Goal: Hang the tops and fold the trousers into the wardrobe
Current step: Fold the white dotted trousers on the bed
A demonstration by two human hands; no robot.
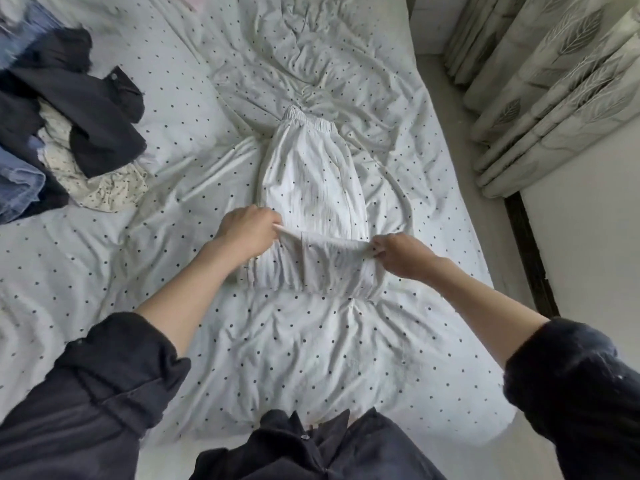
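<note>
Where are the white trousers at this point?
White trousers lie mid-bed on the dotted sheet, right of the clothes pile, near end gripped by both hands.

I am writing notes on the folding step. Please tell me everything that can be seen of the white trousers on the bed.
The white trousers look like thin, crinkled cloth with sparse dark dots. They lie lengthwise on the dotted bedsheet, their gathered elastic waistband at the far end. The near end is lifted and being folded back over the rest. The left hand and the right hand each pinch a corner of that raised edge, stretching it between them. Nothing else touches them.
</note>
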